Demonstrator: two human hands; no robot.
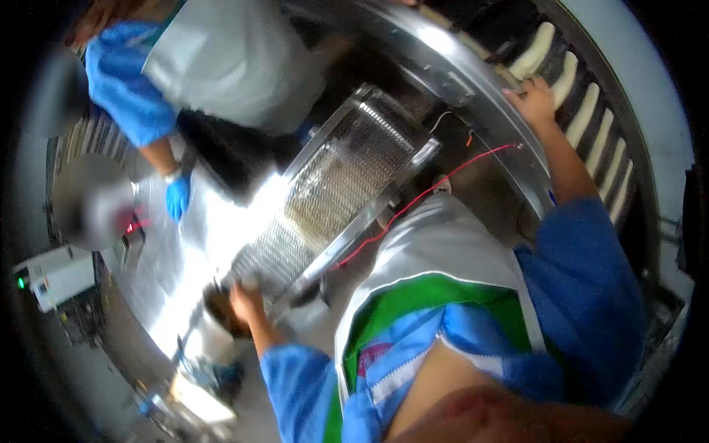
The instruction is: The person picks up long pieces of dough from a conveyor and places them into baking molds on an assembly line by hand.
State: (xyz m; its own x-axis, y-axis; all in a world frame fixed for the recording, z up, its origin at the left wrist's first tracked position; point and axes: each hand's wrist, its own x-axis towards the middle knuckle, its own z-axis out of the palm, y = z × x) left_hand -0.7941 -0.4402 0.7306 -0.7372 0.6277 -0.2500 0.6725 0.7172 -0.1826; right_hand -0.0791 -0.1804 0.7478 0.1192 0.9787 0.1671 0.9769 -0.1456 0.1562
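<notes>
My left hand (pixel 245 301) is at the lower end of a metal mesh conveyor (pixel 317 199), its fingers curled by a small pale piece (pixel 250 283), too blurred to make out. My right hand (pixel 533 102) reaches to the upper right, over a dark grooved tray (pixel 583 111) that holds several long pale dough-like strips (pixel 565 80). Its fingers are bent around the end of a narrow light-coloured piece (pixel 508 76) at the tray's near edge. Whether it grips that piece is hard to tell.
Across the conveyor, a co-worker's blue-gloved hand (pixel 177 198) rests over a shiny metal table (pixel 151 258). A red cord (pixel 428 193) runs beside the conveyor. A curved metal rim (pixel 443 44) borders the tray. A white control box (pixel 63 277) is at the left.
</notes>
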